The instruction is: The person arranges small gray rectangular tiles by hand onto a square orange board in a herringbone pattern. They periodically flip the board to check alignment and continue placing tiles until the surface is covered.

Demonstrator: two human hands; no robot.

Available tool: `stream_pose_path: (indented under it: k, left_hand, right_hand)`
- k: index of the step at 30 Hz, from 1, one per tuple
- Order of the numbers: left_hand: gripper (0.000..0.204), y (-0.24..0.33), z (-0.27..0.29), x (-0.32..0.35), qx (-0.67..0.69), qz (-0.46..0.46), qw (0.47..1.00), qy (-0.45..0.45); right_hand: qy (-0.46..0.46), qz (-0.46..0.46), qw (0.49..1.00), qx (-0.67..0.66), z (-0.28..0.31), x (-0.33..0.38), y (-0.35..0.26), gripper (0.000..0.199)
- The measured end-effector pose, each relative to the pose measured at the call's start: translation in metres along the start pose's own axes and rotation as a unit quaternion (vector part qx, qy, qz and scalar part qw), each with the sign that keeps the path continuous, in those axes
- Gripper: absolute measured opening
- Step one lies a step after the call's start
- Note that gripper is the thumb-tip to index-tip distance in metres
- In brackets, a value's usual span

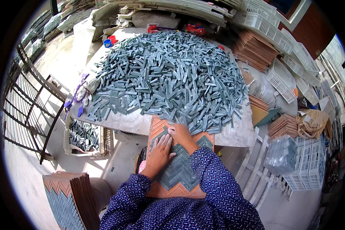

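Orange tray [161, 191], right in front of the person, far end over the near edge of the table [235, 138]. Green-grey strips [176, 172] sit herringbone in it. How far along, you reckon?

Well past half, I'd guess. Middle and near part look filled. Bare orange grooves show at the far left corner, so that bit looks left. Near edge has a bare zigzag margin too, can't tell if it's meant to stay.

And the hands?

Left hand [160, 155] lies on the laid strips, fingers stretched out. Right hand [183, 135] is just beyond it, fingertips bunched at the far end. Can't tell if there's a strip in that pinch.

Loose ones?

lol yeah, a huge pile [168, 73] covers most of the table. Blue cup [107, 43] and red cup [112, 39] at its far left, can't see inside.

Other containers?

White crate [102, 140] on the floor to the left, full of loose dark strips. Nearer, a tray stack [86, 195], outermost one laid herringbone. Right side: white baskets [306, 165], contents unclear, plus a clear bag [281, 155] of something greyish.
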State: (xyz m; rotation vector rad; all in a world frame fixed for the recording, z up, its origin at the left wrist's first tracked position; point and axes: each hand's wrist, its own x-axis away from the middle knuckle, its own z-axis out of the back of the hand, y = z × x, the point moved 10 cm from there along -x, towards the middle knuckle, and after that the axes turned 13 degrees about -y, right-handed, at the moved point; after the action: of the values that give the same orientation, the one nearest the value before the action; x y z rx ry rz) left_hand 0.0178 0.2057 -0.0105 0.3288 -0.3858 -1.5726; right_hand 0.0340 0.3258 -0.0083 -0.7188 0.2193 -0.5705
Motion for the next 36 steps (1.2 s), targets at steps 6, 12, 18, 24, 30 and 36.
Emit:
stream_pose_path:
  k: [6,12,18,24,30,36]
  left_hand:
    - [0.068,0.006,0.009,-0.001,0.006,0.014,1.0,-0.008]
    - [0.072,0.006,0.01,-0.003,0.001,0.02,1.0,0.009]
    - [0.073,0.005,0.012,-0.011,-0.019,0.009,0.999,0.047]
    - [0.069,0.002,0.002,-0.016,0.006,0.003,0.999,0.038]
    - [0.066,0.003,0.002,-0.012,-0.006,0.006,0.999,0.037]
    - [0.053,0.002,0.001,-0.012,0.017,0.012,1.0,0.007]
  right_hand:
    - [0.046,-0.03,0.996,0.071,0.039,-0.001,0.014,0.011]
    - [0.055,-0.063,0.977,0.196,0.023,-0.002,0.006,0.014]
    - [0.023,-0.023,0.997,0.065,0.027,0.001,-0.008,0.015]
    - [-0.046,0.0,0.992,-0.113,0.016,-0.016,0.003,0.019]
    - [-0.087,0.137,0.986,0.038,-0.009,-0.034,-0.027,0.014]
    - [-0.098,0.187,0.972,0.103,-0.045,-0.04,-0.038,0.009]
